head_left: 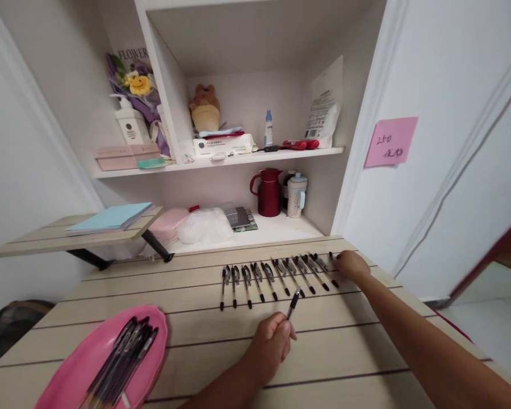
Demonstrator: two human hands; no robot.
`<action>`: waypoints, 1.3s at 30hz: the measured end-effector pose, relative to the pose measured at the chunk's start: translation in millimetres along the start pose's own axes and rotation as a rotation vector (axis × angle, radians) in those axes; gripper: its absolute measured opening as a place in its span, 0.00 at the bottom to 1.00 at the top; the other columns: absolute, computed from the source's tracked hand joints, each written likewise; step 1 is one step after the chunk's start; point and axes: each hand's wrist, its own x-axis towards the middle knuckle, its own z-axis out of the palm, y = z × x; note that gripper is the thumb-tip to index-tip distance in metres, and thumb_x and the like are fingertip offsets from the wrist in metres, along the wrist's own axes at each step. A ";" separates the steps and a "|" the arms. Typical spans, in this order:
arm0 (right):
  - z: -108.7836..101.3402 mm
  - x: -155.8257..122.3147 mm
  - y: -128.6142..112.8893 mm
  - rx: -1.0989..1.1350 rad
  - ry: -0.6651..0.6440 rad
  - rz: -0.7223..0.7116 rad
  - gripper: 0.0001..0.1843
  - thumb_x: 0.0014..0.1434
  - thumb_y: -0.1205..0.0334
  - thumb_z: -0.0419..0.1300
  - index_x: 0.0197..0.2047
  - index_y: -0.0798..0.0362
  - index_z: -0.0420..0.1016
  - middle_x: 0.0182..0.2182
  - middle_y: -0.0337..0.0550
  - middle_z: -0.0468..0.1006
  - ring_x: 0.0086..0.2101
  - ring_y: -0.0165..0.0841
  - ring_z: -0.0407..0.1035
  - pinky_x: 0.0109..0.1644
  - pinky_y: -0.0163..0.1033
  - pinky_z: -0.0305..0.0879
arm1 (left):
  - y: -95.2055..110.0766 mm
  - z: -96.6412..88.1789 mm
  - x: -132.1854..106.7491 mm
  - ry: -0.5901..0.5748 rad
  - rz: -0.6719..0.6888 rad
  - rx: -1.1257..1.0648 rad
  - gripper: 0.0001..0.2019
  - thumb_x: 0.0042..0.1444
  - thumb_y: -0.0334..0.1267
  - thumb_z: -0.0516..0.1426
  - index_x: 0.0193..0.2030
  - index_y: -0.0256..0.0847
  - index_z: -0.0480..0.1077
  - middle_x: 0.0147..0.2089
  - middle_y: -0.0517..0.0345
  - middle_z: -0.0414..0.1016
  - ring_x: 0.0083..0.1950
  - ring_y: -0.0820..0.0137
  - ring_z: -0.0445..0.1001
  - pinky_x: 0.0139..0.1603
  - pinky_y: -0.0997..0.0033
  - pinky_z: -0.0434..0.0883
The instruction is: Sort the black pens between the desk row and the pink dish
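Note:
My left hand (273, 343) is closed around a black pen (294, 303), held just above the table with its silvery end pointing up and away. Out at the right end of a row of pens (256, 281), my right hand (352, 266) has its fingers closed on another pen (333, 257); only a short dark end shows past the fingertips. The row's pens lie side by side, clear-barrelled with black ends, the right ones tilted. A pink oval dish (159, 324) at the lower left holds several more dark pens (125, 355) in a bundle.
The slatted wooden table (204, 352) meets a white shelf unit (255, 160) at the back. A red jug (269, 193) and a pale cup (297, 196) stand on its lower level. Blue paper (111, 217) lies on a small raised stand (38, 236) at left.

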 end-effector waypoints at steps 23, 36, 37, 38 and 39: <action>-25.5 -153.3 -83.3 1.306 -0.423 -0.205 0.17 0.45 0.56 0.64 0.39 0.50 0.70 0.23 0.35 0.63 0.21 0.25 0.53 0.23 0.33 0.48 | -1.7 0.5 1.0 -0.014 0.024 0.005 0.17 0.54 0.51 0.48 0.28 0.37 0.60 0.12 0.72 0.50 0.12 0.82 0.45 0.16 0.78 0.42; -16.3 -164.2 -83.5 1.085 -0.676 -0.216 0.18 0.43 0.53 0.64 0.37 0.53 0.71 0.21 0.34 0.63 0.21 0.25 0.55 0.24 0.33 0.50 | -0.4 0.1 0.2 -0.019 0.020 0.006 0.18 0.54 0.52 0.48 0.28 0.37 0.60 0.13 0.71 0.52 0.12 0.83 0.46 0.16 0.79 0.43; -15.4 -165.0 -83.4 1.074 -0.695 -0.217 0.18 0.44 0.52 0.64 0.36 0.53 0.72 0.21 0.34 0.63 0.21 0.24 0.54 0.24 0.33 0.50 | -0.6 0.1 0.0 -0.016 0.023 0.009 0.18 0.54 0.52 0.48 0.28 0.37 0.60 0.13 0.71 0.52 0.12 0.83 0.46 0.16 0.79 0.43; -14.6 -165.8 -83.3 1.069 -0.706 -0.218 0.17 0.44 0.52 0.63 0.36 0.53 0.72 0.21 0.35 0.64 0.21 0.24 0.54 0.24 0.33 0.49 | -0.7 0.2 -0.2 -0.015 0.029 0.014 0.18 0.54 0.52 0.47 0.28 0.37 0.60 0.13 0.71 0.52 0.12 0.82 0.47 0.16 0.79 0.43; -13.9 -166.4 -83.2 1.067 -0.708 -0.218 0.17 0.44 0.52 0.63 0.35 0.54 0.72 0.21 0.35 0.64 0.21 0.24 0.54 0.24 0.33 0.49 | -0.7 0.3 -0.5 -0.016 0.036 0.018 0.17 0.55 0.51 0.47 0.28 0.37 0.60 0.13 0.71 0.52 0.12 0.82 0.47 0.16 0.79 0.43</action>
